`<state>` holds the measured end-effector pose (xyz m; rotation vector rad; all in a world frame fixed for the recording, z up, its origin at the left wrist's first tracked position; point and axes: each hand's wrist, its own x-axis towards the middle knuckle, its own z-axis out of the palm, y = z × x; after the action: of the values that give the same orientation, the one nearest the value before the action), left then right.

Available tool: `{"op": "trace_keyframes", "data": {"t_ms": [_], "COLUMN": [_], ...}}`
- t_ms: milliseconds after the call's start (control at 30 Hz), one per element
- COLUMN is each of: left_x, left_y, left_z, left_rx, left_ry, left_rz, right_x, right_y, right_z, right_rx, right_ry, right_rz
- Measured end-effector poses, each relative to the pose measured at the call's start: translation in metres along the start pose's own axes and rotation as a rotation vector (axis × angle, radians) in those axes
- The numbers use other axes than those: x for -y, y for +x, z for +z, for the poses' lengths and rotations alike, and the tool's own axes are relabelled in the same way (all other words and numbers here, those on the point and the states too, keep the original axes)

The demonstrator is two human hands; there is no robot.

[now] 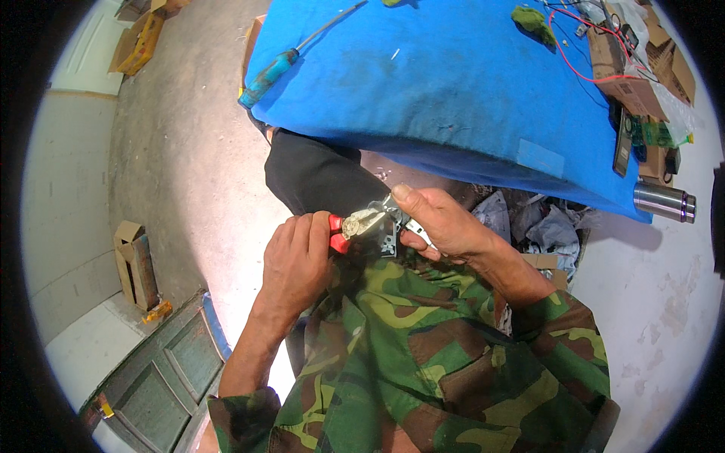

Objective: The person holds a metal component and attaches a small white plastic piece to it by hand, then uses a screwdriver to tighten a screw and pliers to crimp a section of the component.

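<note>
My left hand (pixel 296 260) grips the red handles of a pair of pliers (pixel 355 226), whose metal jaws point right. My right hand (pixel 438 220) holds a small dark flat part with metal pieces (pixel 389 240) against the plier jaws. Both hands meet over my lap, just in front of the blue cloth-covered table (pixel 453 83). My camouflage sleeves come up from the lower edge.
A long screwdriver with a blue-green handle (pixel 270 74) lies at the table's left edge. Red wires (pixel 581 72), a cardboard box (pixel 630 75) and small parts crowd the table's right end. A steel flask (pixel 664 201) lies at right. Crumpled scraps (pixel 544 226) sit below the table. Cardboard boxes (pixel 134 260) stand on the floor at left.
</note>
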<state>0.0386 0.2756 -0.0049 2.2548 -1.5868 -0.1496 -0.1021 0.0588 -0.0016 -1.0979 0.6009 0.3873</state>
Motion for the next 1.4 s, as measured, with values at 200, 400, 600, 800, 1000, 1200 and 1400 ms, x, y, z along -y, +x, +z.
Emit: {"op": "trace_keyframes", "data": {"t_ms": [200,400,600,800,1000,1200,1400], "left_x": [-0.001,0.0,0.01,0.006,-0.007,-0.014,-0.022], "left_y": [0.004,-0.001,0.004,0.005,-0.003,-0.01,-0.008], "left_z": [-0.002,-0.002,-0.009,-0.011,-0.01,0.006,-0.003], "left_rx": [0.009,0.059,0.086,0.12,0.133,0.104,0.06], "left_ry": [-0.067,0.026,0.149,0.011,-0.264,-0.4,-0.281], "left_rz": [-0.006,0.023,0.133,0.002,-0.213,-0.326,-0.264], "right_x": [0.003,0.001,-0.006,-0.002,-0.02,-0.026,-0.032], "right_y": [-0.006,0.001,0.007,0.006,-0.004,-0.01,-0.001], "right_z": [0.0,-0.003,-0.015,-0.02,-0.026,-0.011,-0.003], "right_rx": [-0.05,0.019,0.171,0.145,0.083,-0.196,-0.301], "right_ry": [-0.11,-0.084,0.041,0.207,0.213,-0.202,-0.073], "right_rz": [-0.132,-0.029,0.101,0.077,-0.156,-0.654,-0.67]}}
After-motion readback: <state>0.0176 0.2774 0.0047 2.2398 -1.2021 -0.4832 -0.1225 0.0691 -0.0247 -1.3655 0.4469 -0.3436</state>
